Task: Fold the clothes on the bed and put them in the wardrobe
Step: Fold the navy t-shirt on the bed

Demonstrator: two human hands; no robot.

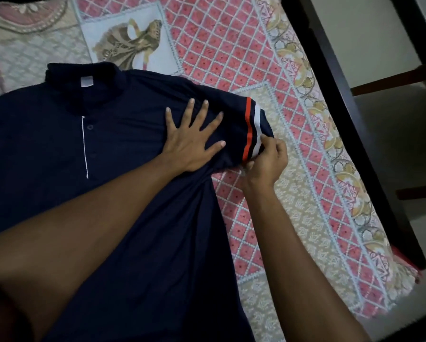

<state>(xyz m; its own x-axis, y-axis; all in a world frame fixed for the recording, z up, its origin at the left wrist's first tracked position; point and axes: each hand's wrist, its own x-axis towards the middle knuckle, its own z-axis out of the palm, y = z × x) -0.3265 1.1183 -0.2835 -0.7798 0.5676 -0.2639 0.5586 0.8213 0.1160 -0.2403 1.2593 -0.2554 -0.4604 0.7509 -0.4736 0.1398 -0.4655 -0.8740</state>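
A navy polo shirt lies front-up on the bed, spread over the left and middle of the view. Its collar points toward 11 o'clock and its hem runs out of view toward 6 o'clock. A white label shows inside the collar, and a dark button sits on the placket beside a thin white line.

The left hand lies flat on the shirt's chest near the middle of the view, fingers straight and spread, pressing the cloth down. At its 3 o'clock the short sleeve sticks out, its cuff marked by an orange and a white stripe. The right hand is at the cuff's lower edge, fingers curled and pinching the fabric between thumb and fingertips. Both bare forearms come in from 6 and 7 o'clock and cross over the shirt's body.

The bedspread has a pink diamond lattice with beige bands, and a pale panel with a dancing figure at 12 o'clock of the collar. A dark wooden bed frame runs along the 3 o'clock side, with pale floor beyond it.
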